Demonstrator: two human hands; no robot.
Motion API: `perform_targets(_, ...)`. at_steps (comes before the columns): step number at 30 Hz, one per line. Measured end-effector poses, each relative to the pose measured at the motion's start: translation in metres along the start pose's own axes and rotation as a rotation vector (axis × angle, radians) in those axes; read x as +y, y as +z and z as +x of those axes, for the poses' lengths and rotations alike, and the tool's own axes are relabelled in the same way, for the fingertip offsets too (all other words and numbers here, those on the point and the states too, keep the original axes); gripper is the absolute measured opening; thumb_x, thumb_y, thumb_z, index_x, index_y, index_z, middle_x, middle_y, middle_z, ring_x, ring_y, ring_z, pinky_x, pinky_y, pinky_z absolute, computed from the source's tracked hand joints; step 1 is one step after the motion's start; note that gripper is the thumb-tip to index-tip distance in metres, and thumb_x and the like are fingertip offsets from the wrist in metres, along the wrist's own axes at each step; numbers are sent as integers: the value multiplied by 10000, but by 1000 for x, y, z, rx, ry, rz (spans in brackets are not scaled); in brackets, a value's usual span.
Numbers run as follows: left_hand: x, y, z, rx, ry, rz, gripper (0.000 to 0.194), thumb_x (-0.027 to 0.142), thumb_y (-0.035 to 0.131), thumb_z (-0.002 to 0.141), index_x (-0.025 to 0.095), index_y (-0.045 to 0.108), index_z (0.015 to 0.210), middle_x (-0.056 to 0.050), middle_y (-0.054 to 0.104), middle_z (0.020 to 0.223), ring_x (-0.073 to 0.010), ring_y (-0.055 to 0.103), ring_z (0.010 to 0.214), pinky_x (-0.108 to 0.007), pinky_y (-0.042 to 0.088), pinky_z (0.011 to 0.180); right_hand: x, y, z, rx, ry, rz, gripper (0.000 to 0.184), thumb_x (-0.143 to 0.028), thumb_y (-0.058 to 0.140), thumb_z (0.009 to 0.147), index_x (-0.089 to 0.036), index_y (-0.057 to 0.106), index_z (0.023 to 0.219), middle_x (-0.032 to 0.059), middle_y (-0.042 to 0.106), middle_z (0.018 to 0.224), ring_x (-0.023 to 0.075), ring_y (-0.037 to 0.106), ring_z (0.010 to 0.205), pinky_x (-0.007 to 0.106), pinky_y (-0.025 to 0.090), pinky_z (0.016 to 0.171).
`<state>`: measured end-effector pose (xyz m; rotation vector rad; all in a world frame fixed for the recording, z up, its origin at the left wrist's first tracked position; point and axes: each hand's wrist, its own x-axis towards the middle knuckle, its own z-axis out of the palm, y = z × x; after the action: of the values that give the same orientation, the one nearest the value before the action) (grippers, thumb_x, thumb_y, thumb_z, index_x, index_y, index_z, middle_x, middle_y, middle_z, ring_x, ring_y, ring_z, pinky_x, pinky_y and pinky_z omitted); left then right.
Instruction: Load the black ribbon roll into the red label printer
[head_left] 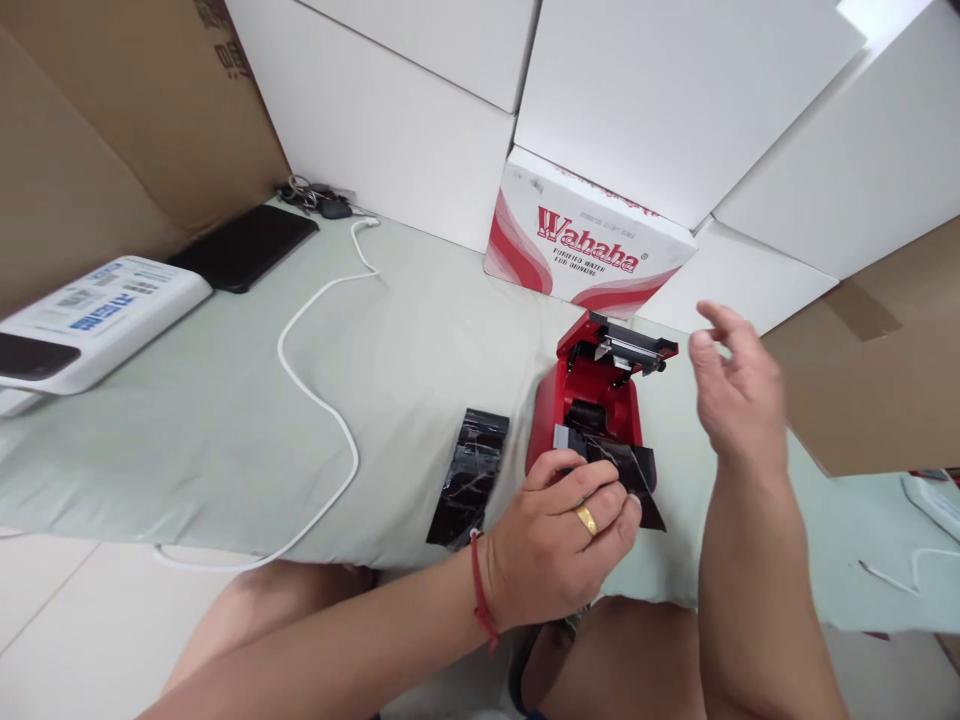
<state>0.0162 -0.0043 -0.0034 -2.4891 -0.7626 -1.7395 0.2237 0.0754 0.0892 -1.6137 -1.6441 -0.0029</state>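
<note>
**Red box (546,420) with black film (630,470) at its near end**

On the pale green worktop (420,330), the box stands with its lid (622,345) raised over the far end. It is best kept from sliding; the right hand (739,385), released and spread in the air beside it, could brace it. The left hand (566,535) bends its fingers over the film; its thumb is hidden, so I cannot tell whether that grip pinches or merely presses. Better to keep the film flat and square to the edge, fingertips clear of the lid's metal parts.

The box is red inside and out, the lid black-edged. The film is glossy with pale vein-like lines, one corner jutting past the box.
</note>
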Motion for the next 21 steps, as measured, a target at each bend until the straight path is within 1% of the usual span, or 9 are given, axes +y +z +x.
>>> perform_targets(2, 0, 0, 0, 14, 1, -14, 177, 72, 602, 985, 117, 752, 1067, -61, 820, 993, -193, 713, 1097, -395, 507, 1042, 10, 11, 1, -107, -23, 64, 500, -569, 568, 1057, -257, 686, 1429, 128, 741, 1411, 263, 716, 1256, 464, 572, 1080)
perform_targets(4, 0, 0, 0, 33, 4, -30, 174, 76, 608, 981, 112, 754, 1068, -59, 819, 980, -189, 719, 1085, -388, 506, 1041, 14, 16, -8, -158, -49, 117, 453, -553, 534, 1080, -252, 729, 1357, 108, 763, 1366, 259, 713, 1271, 467, 556, 1114)
perform_targets(6, 1, 0, 1, 55, 6, -46, 172, 80, 608, 984, 126, 753, 1065, -49, 821, 963, -183, 729, 1073, -381, 503, 1037, 14, 13, -26, -139, -83, 134, 396, -502, 518, 1100, -252, 779, 1262, 96, 787, 1298, 256, 725, 1247, 464, 552, 1121)
perform_targets(8, 1, -2, 2, 64, 3, -57, 173, 75, 603, 987, 139, 748, 1058, -36, 824, 948, -175, 739, 1052, -377, 501, 1034, 14, 7, -47, -140, -136, 161, 349, -424, 520, 1111, -260, 789, 1259, 92, 798, 1288, 257, 726, 1255, 481, 540, 1145)
perform_targets(10, 0, -6, 4, 53, 7, -66, 176, 78, 598, 986, 146, 738, 1069, -24, 830, 945, -169, 747, 1033, -376, 493, 1051, 18, 1, -69, -209, -195, 201, 333, -352, 514, 1114, -283, 781, 1300, 83, 795, 1331, 260, 710, 1309, 517, 512, 1190)
perform_targets(13, -10, -13, 8, 33, -9, -121, 227, 210, 589, 1026, 137, 708, 1204, -59, 843, 1051, -196, 758, 1105, -392, 475, 1104, 30, -1, -91, -338, -209, 245, 378, -324, 473, 1123, -323, 753, 1376, 65, 747, 1450, 267, 639, 1436, 569, 463, 1253)
perform_targets(15, -22, -16, 10, 6, -93, -166, 362, 329, 515, 1080, 133, 648, 1354, -112, 825, 1211, -224, 736, 1230, -413, 454, 1151, 36, 0, -98, -369, -186, 266, 404, -340, 446, 1131, -331, 733, 1415, 60, 710, 1504, 267, 590, 1492, 591, 430, 1283)
perform_targets(17, -36, -16, 10, -41, -228, -189, 435, 355, 403, 1129, 157, 564, 1481, -132, 787, 1339, -223, 706, 1319, -443, 401, 1214, 40, 3, -100, -359, -175, 303, 418, -352, 425, 1138, -323, 735, 1416, 63, 705, 1509, 265, 581, 1501, 600, 410, 1297)
perform_targets(21, -57, -11, 9, -141, -382, -254, 452, 280, 325, 1161, 167, 499, 1563, -107, 820, 1276, -207, 720, 1319, -500, 337, 1268, 42, 7, -99, -354, -158, 355, 410, -329, 428, 1141, -323, 758, 1384, 58, 726, 1478, 253, 596, 1486, 580, 417, 1295)
